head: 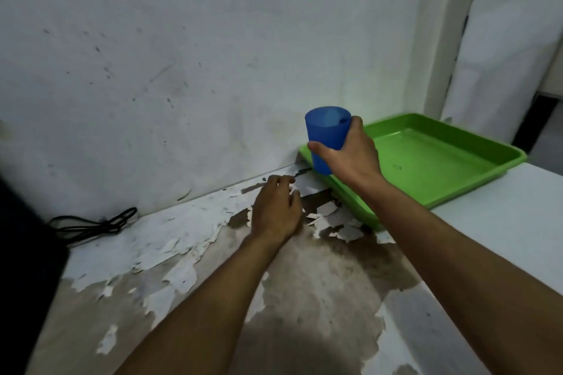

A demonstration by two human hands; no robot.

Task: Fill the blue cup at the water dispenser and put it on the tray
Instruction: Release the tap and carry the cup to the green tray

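My right hand (pixel 350 152) grips a blue plastic cup (pixel 326 131) around its side and holds it upright in the air, over the left corner of the green tray (pixel 441 167). I cannot tell whether water is in the cup. The tray lies flat on the counter against the wall, with nothing in it. My left hand (pixel 275 210) rests palm down on the counter, left of the tray, fingers loosely curled and holding nothing. No water dispenser shows in this view.
The counter top (pixel 189 256) has peeling white paint and bare brown patches. A black cable (pixel 97 224) lies coiled by the wall at the left, beside a dark object (pixel 27 253) at the left edge. A white wall rises behind; a doorway (pixel 502 55) stands at the right.
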